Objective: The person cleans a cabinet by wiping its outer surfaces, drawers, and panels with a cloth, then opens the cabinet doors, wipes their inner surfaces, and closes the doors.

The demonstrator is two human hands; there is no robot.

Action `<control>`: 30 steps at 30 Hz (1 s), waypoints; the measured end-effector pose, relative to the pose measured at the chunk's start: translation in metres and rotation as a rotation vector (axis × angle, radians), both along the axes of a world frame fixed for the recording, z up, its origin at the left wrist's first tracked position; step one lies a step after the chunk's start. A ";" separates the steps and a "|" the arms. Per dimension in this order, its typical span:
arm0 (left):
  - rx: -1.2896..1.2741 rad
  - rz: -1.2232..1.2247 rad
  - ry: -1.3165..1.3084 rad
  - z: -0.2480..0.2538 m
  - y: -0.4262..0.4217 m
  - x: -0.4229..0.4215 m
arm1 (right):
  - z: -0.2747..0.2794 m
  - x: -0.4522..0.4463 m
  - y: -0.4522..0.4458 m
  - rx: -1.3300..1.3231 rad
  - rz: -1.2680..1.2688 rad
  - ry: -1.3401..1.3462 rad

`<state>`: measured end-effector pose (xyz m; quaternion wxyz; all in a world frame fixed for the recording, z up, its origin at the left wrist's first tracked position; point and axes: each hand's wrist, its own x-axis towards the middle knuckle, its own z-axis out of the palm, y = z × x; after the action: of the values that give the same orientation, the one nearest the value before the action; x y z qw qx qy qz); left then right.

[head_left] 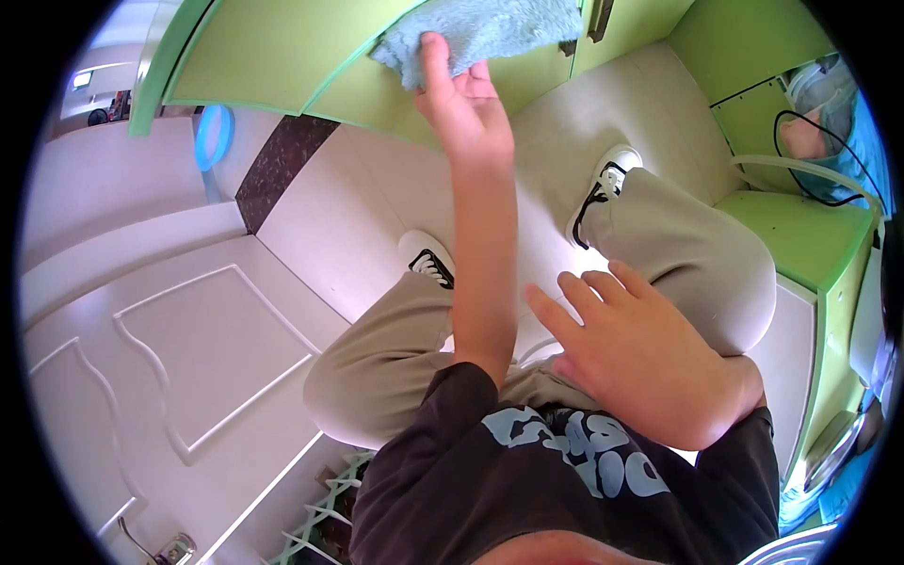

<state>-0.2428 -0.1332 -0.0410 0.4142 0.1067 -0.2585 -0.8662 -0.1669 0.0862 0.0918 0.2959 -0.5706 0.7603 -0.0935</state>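
My left hand reaches forward with its palm turned up, gripping a fluffy light-blue cloth. The thumb lies over the cloth's near edge, and part of the other fingers is hidden behind it. The cloth lies against or just in front of the light-green cabinet front; whether it touches cannot be told. Over my lap hovers my right hand, back side up, fingers spread and holding nothing. Below it are my beige trousers.
A white panelled door stands at the left, with a metal handle low down. A blue ring is beyond it. At right, a green cabinet stands near bagged items and a black cord. My shoes rest on pale floor tiles.
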 end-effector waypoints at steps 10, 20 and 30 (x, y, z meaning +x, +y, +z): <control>0.054 0.147 -0.413 -0.077 0.038 -0.046 | -0.004 -0.007 0.005 -0.040 -0.031 0.025; 0.396 0.029 -0.408 -0.187 0.029 -0.054 | -0.016 -0.011 0.021 -0.018 -0.019 0.108; 0.476 -0.135 -0.337 -0.090 0.024 0.018 | -0.022 -0.014 0.025 -0.003 -0.283 0.258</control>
<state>-0.2248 -0.1091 -0.1313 0.2704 0.3256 -0.1196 -0.8981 -0.1811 0.1116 0.0701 0.1793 -0.4657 0.8644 -0.0613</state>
